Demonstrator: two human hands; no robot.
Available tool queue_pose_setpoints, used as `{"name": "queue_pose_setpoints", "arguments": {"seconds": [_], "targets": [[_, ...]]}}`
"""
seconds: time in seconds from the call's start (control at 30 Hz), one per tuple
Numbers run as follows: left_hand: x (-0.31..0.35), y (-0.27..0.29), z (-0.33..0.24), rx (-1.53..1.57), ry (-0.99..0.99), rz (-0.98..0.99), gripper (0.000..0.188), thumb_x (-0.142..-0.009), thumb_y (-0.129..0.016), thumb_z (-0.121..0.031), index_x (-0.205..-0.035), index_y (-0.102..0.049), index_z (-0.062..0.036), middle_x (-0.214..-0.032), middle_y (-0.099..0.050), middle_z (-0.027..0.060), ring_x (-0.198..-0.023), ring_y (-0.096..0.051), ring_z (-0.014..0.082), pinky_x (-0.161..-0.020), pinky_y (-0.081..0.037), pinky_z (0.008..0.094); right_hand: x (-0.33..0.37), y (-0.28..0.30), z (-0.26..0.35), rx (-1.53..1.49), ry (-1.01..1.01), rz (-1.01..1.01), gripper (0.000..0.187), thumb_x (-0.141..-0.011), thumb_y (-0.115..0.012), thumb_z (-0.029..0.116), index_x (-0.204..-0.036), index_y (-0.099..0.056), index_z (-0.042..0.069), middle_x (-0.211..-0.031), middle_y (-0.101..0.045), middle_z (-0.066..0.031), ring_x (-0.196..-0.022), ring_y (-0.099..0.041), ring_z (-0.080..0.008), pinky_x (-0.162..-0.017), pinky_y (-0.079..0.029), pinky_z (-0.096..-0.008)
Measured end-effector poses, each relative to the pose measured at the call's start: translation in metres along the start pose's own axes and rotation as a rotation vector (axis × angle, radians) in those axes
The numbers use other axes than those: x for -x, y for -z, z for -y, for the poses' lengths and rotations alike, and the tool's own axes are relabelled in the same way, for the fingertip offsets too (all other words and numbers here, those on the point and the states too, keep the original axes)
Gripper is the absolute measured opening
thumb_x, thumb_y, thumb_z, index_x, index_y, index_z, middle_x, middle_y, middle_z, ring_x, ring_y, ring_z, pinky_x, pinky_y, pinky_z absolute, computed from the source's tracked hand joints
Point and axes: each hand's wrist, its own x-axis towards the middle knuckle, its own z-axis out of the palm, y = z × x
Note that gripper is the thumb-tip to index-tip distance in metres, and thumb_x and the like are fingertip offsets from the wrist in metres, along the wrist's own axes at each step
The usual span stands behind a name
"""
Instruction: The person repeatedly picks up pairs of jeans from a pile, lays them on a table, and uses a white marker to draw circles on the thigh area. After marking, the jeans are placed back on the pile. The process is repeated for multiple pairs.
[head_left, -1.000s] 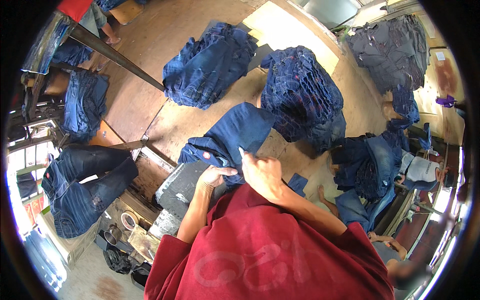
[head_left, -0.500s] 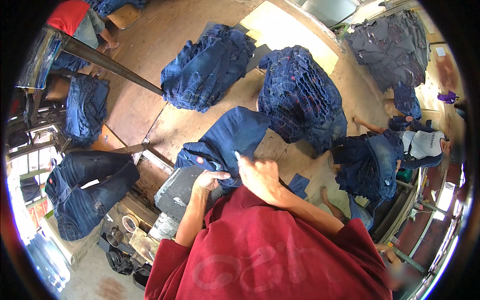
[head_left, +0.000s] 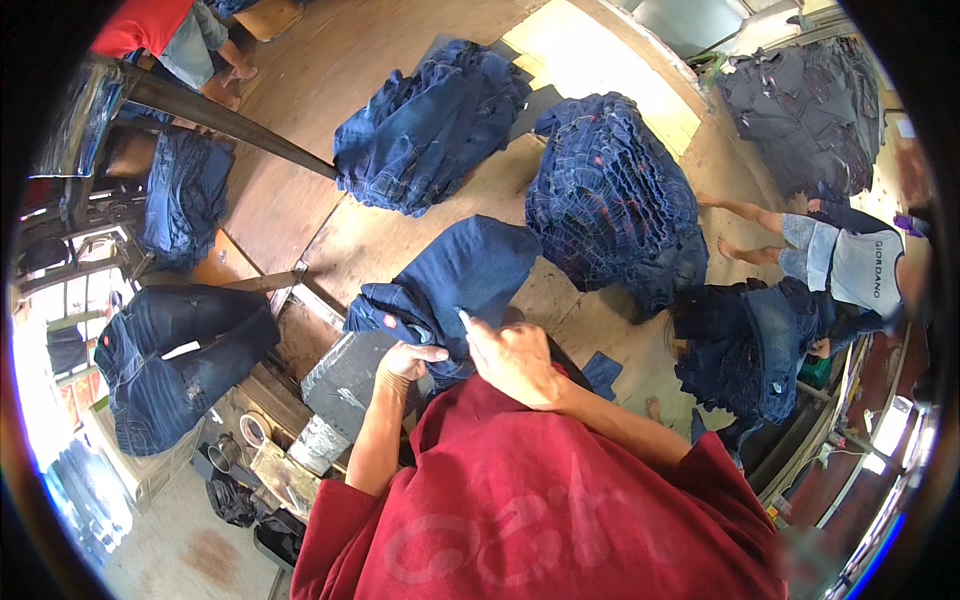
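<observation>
A pair of blue jeans (head_left: 462, 262) lies in front of me over a dark, paint-worn block (head_left: 348, 385), a small red patch near its left side. At its near edge my left hand (head_left: 408, 362) is closed on the denim, thumb pointing right. My right hand (head_left: 515, 362) is closed in a pinch just right of it, above the cloth. From its fingers a small, pale, pointed piece (head_left: 463, 316) sticks out toward the denim; its kind is too small to tell.
Heaps of jeans stand ahead, one folded (head_left: 430, 130), one stacked (head_left: 615, 190). Dark jeans (head_left: 190, 365) lie to the left, above a tape roll (head_left: 252, 430). A person in a white top (head_left: 862, 265) stands right by more jeans (head_left: 755, 345). A dark bar (head_left: 235, 125) crosses the upper left.
My right hand and the pale piece have shifted slightly left over the denim. My left hand keeps its hold. At the right, the person in white has straightened up and stepped away from the jeans.
</observation>
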Motion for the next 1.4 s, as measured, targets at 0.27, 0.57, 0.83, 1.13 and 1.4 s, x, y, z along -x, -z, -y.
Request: {"name": "queue_pose_setpoints", "arguments": {"seconds": [0.27,0.57,0.83,1.13,1.4], "targets": [[0.003,0.001,-0.001,0.034,0.042,-0.111,0.056,-0.067,-0.085,0.017,-0.121,-0.077,0.0014,-0.114,-0.081,0.0114,-0.104,-0.077,0.0278,-0.096,-0.061,0.0412,-0.006,0.008,-0.014,-0.077,0.044,-0.026,0.019,-0.103,-0.069,0.025,-0.118,-0.076,0.016,-0.061,-0.069,-0.0121,-0.051,-0.070,-0.0315,-0.049,-0.056,-0.0436],[0.070,-0.055,0.000,-0.048,0.016,-0.495,0.073,-0.083,-0.083,0.007,-0.151,-0.057,0.0033,-0.144,-0.070,0.0133,-0.130,-0.067,0.0313,-0.116,-0.051,0.0461,-0.021,-0.015,-0.128,-0.794,-0.691,-0.264,0.030,-0.103,-0.076,0.038,-0.105,-0.060,0.013,-0.067,-0.053,0.0014,-0.052,-0.051,-0.0152,-0.050,-0.045,-0.0351],[0.173,-0.040,-0.002,-0.596,0.225,-0.414,0.085,-0.084,-0.096,-0.012,-0.156,-0.052,0.0024,-0.153,-0.063,0.0105,-0.139,-0.056,0.0229,-0.125,-0.039,0.0403,-0.097,-0.045,-0.209,-1.370,-1.280,-0.038,0.048,-0.093,-0.091,0.038,-0.079,-0.047,0.023,-0.060,-0.036,0.0104,-0.040,-0.034,-0.0068,-0.036,-0.027,-0.0287],[-0.034,-0.135,-0.031,-0.179,-0.011,-0.258,0.061,-0.105,-0.077,-0.031,-0.154,-0.056,-0.0012,-0.147,-0.068,0.0102,-0.139,-0.060,0.0213,-0.123,-0.043,0.0406,-0.197,0.100,-0.262,-1.159,-0.742,-0.276,0.037,-0.102,-0.081,0.043,-0.089,-0.055,0.020,-0.073,-0.036,0.0084,-0.058,-0.035,-0.0031,-0.051,-0.030,-0.0241],[-0.090,-0.122,-0.059,0.757,-0.474,0.096,0.057,-0.112,-0.057,-0.045,-0.152,-0.057,-0.0028,-0.152,-0.064,0.0180,-0.141,-0.061,0.0348,-0.125,-0.043,0.0565,-0.043,0.003,-0.095,-0.258,0.060,-0.192,0.045,-0.090,-0.089,0.023,-0.119,-0.062,0.000,-0.111,-0.068,-0.0118,-0.085,-0.063,-0.0216,-0.083,-0.054,-0.0393]]}}
